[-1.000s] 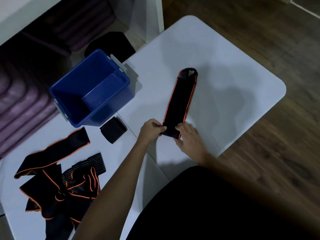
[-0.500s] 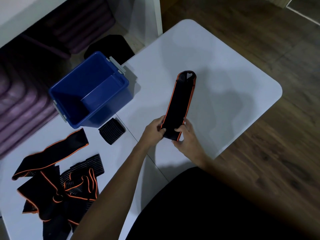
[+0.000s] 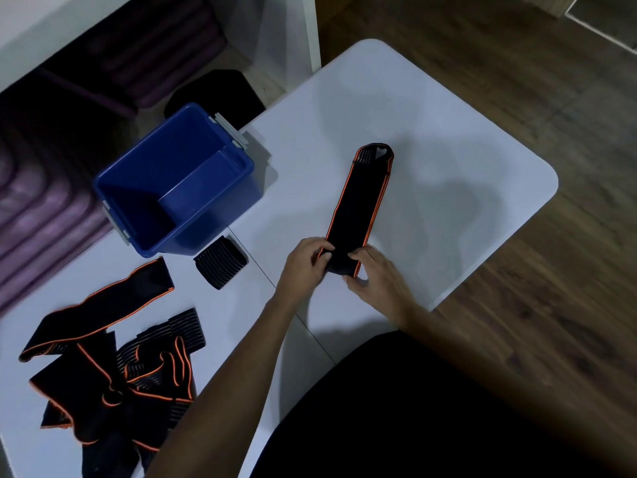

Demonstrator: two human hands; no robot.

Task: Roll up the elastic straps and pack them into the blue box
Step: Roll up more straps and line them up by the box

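Since a second ago both hands have worked the near end of the strap over on itself, so a small roll now sits where the end lay flat, and the far end lies a little nearer the person.

Head view: the left hand pinches the left side of the roll, thumb on top and fingers curled under. The right hand grasps the right side, fingers bent over the roll's orange edge. The rest of the strap, black with orange edging, lies flat on the white counter, running away from the person and slightly to the right, its rounded far end well short of the counter's far edge.

The blue box stands open on the counter to the left of the strap, well apart from it, with grey latches on two sides. Just beside its near corner lies a rolled strap, black and ribbed. Farther left, near the counter's near edge, a pile of loose straps lies tangled, one long strap reaching out toward the box. Beyond the counter's right edge is wood floor.
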